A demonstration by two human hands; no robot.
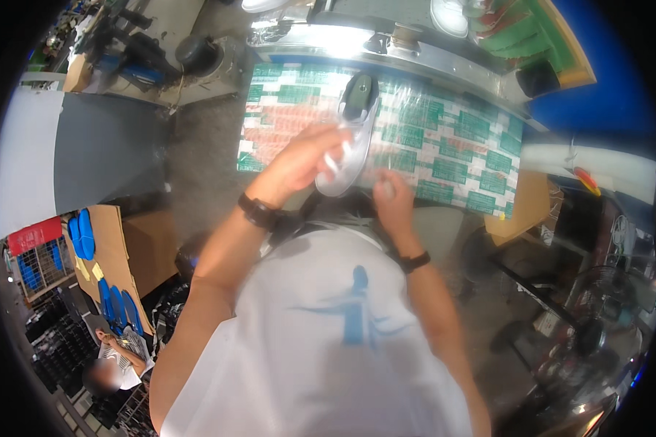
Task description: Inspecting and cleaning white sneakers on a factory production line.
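Note:
A white sneaker (353, 156) lies on the table covered in green-and-white printed sheets, its toe pointing toward me. Its opening is filled by a green block with a small hole, which looks like a shoe last (361, 91). My left hand (306, 160) grips the shoe from its left side, fingers across the upper and partly blurred. Just right of the toe, apart from the shoe, my right hand (393, 195) is closed with thumb and fingers together. What it pinches, if anything, is too small to tell.
Beyond the printed table (452, 156) runs a metal-edged bench, where another white shoe (450, 16) stands. A green rack (521, 40) is at the far right. Grey panels (109, 142) stand to my left. A fan (605, 298) is at lower right, and another person (120, 364) sits at lower left.

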